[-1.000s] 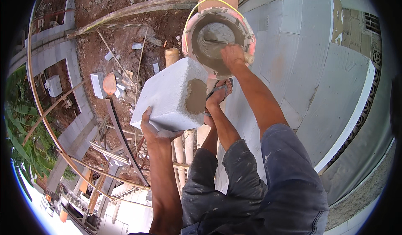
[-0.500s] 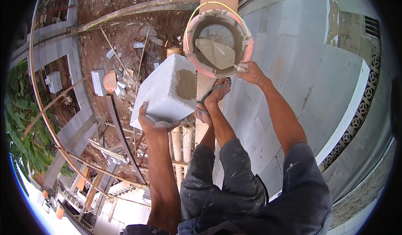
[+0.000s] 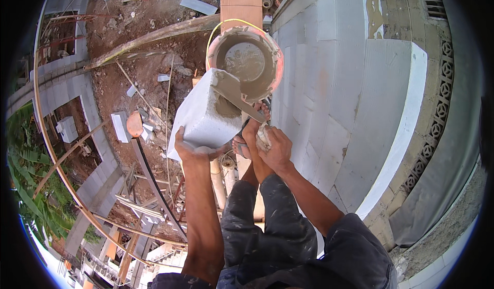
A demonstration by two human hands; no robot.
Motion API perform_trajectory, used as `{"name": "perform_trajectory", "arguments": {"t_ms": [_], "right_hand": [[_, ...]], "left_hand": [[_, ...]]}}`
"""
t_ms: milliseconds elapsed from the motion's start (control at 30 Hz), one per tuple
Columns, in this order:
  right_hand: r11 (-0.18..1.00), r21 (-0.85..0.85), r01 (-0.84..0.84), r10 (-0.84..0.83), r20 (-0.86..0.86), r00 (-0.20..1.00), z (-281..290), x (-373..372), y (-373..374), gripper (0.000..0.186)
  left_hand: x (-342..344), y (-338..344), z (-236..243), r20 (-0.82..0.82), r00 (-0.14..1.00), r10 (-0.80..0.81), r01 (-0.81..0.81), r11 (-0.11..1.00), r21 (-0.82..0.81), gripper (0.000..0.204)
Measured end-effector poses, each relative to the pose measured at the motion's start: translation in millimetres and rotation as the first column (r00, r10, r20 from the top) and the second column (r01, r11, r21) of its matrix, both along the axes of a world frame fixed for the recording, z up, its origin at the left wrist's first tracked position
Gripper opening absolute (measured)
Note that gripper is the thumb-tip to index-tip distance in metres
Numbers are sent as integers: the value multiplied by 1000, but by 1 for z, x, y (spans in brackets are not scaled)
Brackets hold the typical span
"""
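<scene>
My left hand grips a pale lightweight concrete block from its near lower side, holding it tilted in the air. Grey mortar coats part of the block's end face. My right hand is wrapped round the handle of a trowel, whose mortar-covered blade lies against that coated face. Just beyond the block stands a pinkish bucket with a yellow handle, mortar inside it. The block hides part of the bucket's near left rim.
I stand in sandals on a narrow plank high above rubble-strewn soil. A grey block wall rises close on my right. Bamboo poles and a long bamboo rail cross to the left.
My right hand has brought the trowel out of the bucket, leftward and nearer, onto the block's end face. My left hand still holds the block. The view has shifted somewhat.
</scene>
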State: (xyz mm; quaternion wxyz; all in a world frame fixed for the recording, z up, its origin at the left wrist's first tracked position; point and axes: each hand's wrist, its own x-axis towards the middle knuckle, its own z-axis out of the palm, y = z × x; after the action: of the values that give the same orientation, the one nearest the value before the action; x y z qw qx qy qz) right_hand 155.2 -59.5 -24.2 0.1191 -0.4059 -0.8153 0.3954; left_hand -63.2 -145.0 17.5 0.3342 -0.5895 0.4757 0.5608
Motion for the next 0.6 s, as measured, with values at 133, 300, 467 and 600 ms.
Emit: {"name": "perform_trajectory", "arguments": {"t_ms": [133, 300, 467, 600], "right_hand": [[998, 64, 10, -9, -6, 1000, 4, 7, -20, 43], [993, 118, 0, 8, -61, 998, 4, 33, -32, 41], [997, 15, 74, -74, 41, 996, -32, 56, -5, 39], [971, -236, 26, 136, 640, 756, -74, -39, 80, 40]], "left_hand": [[3, 2, -16, 44, 998, 47, -47, 999, -11, 73], [9, 5, -22, -2, 999, 39, -38, 997, 70, 72], [4, 8, -18, 14, 998, 53, -53, 997, -49, 77], [5, 0, -16, -13, 998, -63, 63, 997, -36, 75]]}}
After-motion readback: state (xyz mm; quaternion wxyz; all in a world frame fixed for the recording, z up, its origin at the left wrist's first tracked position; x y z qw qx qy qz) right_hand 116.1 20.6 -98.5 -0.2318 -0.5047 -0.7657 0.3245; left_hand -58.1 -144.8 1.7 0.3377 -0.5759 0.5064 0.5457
